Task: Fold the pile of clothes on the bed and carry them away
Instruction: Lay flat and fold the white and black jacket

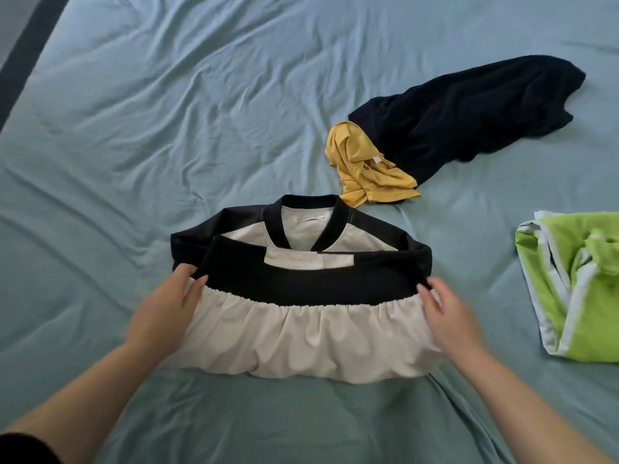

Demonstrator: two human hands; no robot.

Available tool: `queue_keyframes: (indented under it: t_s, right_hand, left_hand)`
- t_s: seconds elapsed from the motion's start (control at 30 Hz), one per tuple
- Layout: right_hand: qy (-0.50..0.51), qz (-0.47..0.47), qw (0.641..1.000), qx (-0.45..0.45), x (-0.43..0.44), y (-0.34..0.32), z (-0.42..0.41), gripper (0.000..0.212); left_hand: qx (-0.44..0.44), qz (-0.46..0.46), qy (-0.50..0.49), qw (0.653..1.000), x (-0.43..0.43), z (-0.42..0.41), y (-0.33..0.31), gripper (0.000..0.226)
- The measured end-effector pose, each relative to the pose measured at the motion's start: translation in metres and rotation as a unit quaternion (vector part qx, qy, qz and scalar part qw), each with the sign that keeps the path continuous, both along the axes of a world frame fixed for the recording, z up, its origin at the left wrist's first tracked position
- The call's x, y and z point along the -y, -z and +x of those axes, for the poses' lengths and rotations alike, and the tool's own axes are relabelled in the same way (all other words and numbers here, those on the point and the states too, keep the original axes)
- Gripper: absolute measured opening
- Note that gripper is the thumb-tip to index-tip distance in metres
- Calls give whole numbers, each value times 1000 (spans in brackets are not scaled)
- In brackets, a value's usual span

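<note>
A: Where the hands reach over the near middle of the wrinkled light-blue bedsheet (134,135), what do they hold?

B: The left hand (167,306) pinches the left edge, and the right hand (449,313) the right edge, of a half-folded white-and-navy jersey top (301,329).

A: And farther off?

B: A crumpled lime-green garment with white trim (576,286) lies at the right. Beyond the top, a bunched yellow ribbed cloth (365,165) touches a long dark navy garment (469,112).

A bed (301,430) under a pale blue sheet (134,162) fills nearly the whole view, creased all round the grip and most heavily beyond it. Far up and left of the grip runs a dark band (26,51), with grey floor (13,11) past it. The light is soft and even.
</note>
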State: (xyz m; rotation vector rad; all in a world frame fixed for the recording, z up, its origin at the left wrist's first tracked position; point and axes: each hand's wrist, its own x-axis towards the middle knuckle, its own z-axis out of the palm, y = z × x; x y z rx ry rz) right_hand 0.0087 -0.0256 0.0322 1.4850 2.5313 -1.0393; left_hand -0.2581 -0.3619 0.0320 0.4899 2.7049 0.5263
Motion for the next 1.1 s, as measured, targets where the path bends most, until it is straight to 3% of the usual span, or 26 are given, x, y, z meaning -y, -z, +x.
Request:
queue_keyframes:
  t_s: [0.13,0.2,0.37,0.47,0.5,0.57,0.63,0.7,0.8,1.0,1.1]
  right_hand:
    - [-2,129,989,-71,-14,-6,-39,19]
    - [-7,139,990,-26,-23,9,-60,23]
    - [1,130,986,106,-30,45,-91,28]
    - [22,253,964,78,-9,42,-98,40]
    - [13,273,961,33,8,38,-102,42]
    - [-95,261,960,-38,51,34,-115,45]
    - [-273,240,931,9,82,43,-121,52]
    - [-353,235,899,106,70,61,-115,59]
    - [-285,239,915,159,19,86,-90,68]
    - [-219,235,914,250,-3,82,-80,76]
    - [-94,132,959,232,-6,65,-73,76]
  left_hand:
    - [-60,56,-60,995,-23,-23,-7,31]
    - [-56,51,-68,995,-37,-40,4,30]
    - [-25,-76,-66,995,-65,-63,33,29]
    - [-84,-87,-98,988,-81,-50,34,38]
    - [-111,-49,-82,989,-90,-34,31,44]
    - [-157,-3,50,986,-108,5,28,53]
    - [-183,-67,219,956,-109,28,39,57]
    - [-160,-144,282,935,-93,13,58,60]
    - [-144,-181,210,950,-62,-28,85,64]
    - [-98,-225,213,946,-67,-39,83,72]
    - [-74,-198,200,957,-73,-34,66,75]
